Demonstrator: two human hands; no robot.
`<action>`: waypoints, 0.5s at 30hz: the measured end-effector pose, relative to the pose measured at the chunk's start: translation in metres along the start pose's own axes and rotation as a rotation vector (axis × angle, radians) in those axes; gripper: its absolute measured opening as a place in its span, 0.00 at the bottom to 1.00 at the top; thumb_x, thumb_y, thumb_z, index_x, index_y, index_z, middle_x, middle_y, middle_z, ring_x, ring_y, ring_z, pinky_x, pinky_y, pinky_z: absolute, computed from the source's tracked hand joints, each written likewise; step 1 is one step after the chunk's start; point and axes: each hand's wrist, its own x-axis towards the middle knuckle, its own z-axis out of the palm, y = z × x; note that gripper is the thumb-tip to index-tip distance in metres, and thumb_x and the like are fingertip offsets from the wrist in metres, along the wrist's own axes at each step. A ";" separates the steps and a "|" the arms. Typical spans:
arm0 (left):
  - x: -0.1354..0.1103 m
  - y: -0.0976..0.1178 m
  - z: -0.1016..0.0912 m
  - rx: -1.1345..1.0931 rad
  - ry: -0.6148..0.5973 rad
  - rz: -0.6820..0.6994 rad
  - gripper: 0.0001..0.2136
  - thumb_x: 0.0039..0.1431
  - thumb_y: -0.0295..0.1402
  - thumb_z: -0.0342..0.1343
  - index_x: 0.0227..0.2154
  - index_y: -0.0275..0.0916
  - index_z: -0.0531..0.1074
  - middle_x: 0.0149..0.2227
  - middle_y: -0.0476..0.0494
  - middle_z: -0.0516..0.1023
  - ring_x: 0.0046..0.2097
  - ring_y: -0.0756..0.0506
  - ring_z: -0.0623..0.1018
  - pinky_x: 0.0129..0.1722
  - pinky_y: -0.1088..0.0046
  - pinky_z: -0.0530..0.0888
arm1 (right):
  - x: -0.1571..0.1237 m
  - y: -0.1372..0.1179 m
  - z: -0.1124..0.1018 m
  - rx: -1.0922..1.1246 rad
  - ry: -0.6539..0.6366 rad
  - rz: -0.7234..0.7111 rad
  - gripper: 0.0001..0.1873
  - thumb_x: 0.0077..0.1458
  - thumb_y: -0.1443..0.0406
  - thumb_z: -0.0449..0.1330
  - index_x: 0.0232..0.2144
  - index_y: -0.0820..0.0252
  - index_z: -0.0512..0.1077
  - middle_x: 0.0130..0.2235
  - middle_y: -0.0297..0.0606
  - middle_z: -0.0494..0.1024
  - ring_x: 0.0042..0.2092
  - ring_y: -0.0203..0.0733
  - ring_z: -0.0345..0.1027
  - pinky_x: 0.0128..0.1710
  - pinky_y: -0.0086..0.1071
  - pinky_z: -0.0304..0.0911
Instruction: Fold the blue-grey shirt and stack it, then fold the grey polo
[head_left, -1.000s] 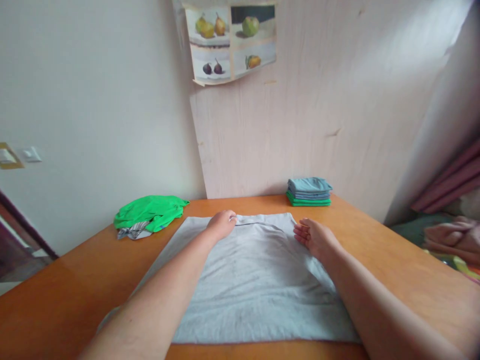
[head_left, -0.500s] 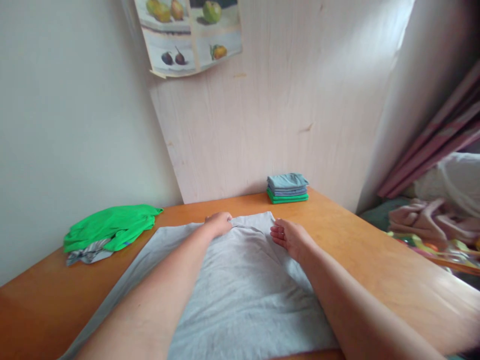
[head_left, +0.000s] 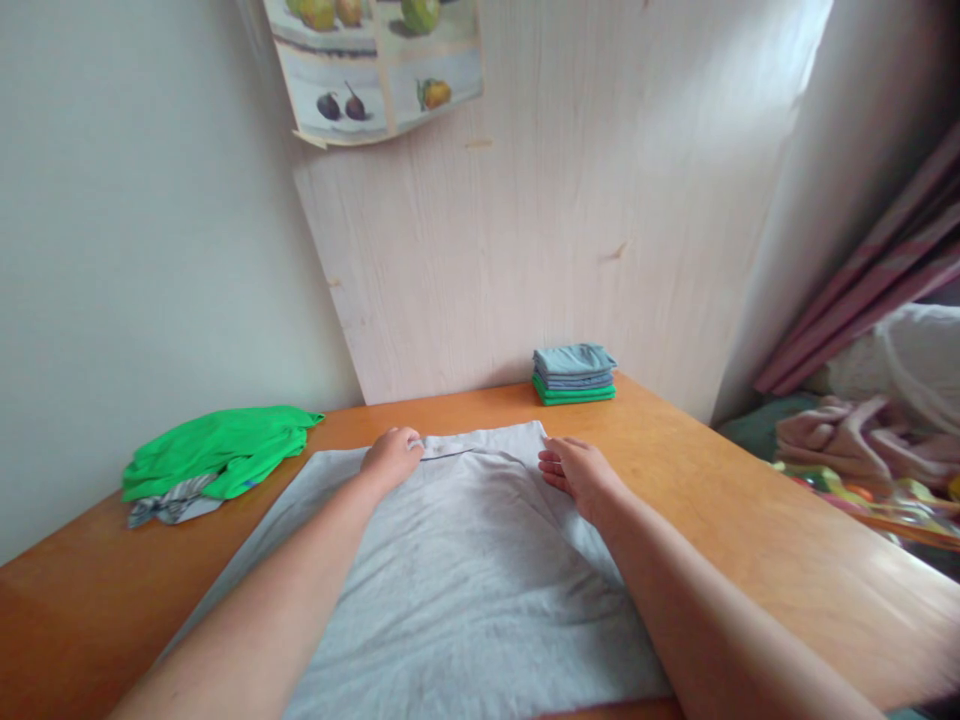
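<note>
A light grey cloth garment point(head_left: 465, 590) lies spread across the table in front of me, with soft wrinkles over its middle. Its far edge is turned over in a narrow fold. My left hand point(head_left: 391, 460) is closed on that folded edge, left of its middle. At the far right corner, my right hand point(head_left: 574, 468) has its fingers bent and pinches the cloth between thumb and fingers. Both forearms reach over the garment and cover parts of its sides.
On the orange-brown wooden table point(head_left: 720, 520), a stack of folded clothes point(head_left: 574, 374) stands at the back. A crumpled green garment point(head_left: 217, 450) lies at left over a striped cloth point(head_left: 169, 502). A fruit picture point(head_left: 382, 70) hangs on the board behind. Pinkish cloth point(head_left: 862, 440) lies beyond the right edge.
My left hand has slid leftward along the garment's far edge, showing more of the fold. My right hand has stayed at the right corner. The view has shifted slightly.
</note>
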 end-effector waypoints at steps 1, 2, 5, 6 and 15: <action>-0.006 -0.007 -0.004 0.007 0.015 -0.022 0.13 0.61 0.35 0.51 0.45 0.40 0.76 0.49 0.40 0.80 0.52 0.41 0.78 0.50 0.70 0.72 | -0.001 0.000 0.000 -0.014 -0.005 -0.011 0.07 0.58 0.61 0.60 0.35 0.59 0.71 0.38 0.42 0.78 0.35 0.37 0.73 0.35 0.29 0.71; -0.013 -0.014 -0.009 0.013 0.027 -0.043 0.13 0.62 0.36 0.51 0.45 0.40 0.76 0.49 0.39 0.80 0.53 0.41 0.77 0.50 0.69 0.72 | -0.002 0.000 0.001 -0.035 -0.009 -0.023 0.07 0.58 0.61 0.60 0.35 0.59 0.71 0.38 0.42 0.78 0.35 0.37 0.73 0.35 0.28 0.71; -0.035 -0.026 -0.023 0.014 0.033 -0.079 0.13 0.62 0.37 0.51 0.45 0.41 0.76 0.48 0.40 0.80 0.52 0.41 0.78 0.48 0.70 0.73 | -0.003 0.002 0.001 -0.160 -0.041 -0.079 0.08 0.59 0.61 0.58 0.35 0.60 0.72 0.37 0.42 0.79 0.35 0.37 0.74 0.35 0.29 0.69; -0.045 -0.027 -0.028 -0.003 0.033 -0.072 0.13 0.62 0.38 0.52 0.44 0.41 0.76 0.48 0.39 0.80 0.51 0.41 0.79 0.47 0.70 0.73 | -0.003 0.004 0.001 -0.235 -0.058 -0.117 0.10 0.59 0.60 0.58 0.36 0.60 0.73 0.37 0.41 0.79 0.35 0.38 0.74 0.35 0.29 0.69; -0.158 0.037 -0.054 -0.808 -0.185 -0.049 0.17 0.58 0.45 0.58 0.42 0.37 0.76 0.43 0.39 0.81 0.46 0.40 0.79 0.45 0.67 0.72 | -0.017 0.018 0.015 -0.881 -0.219 -0.530 0.04 0.52 0.63 0.61 0.30 0.57 0.75 0.30 0.35 0.77 0.36 0.42 0.70 0.36 0.31 0.59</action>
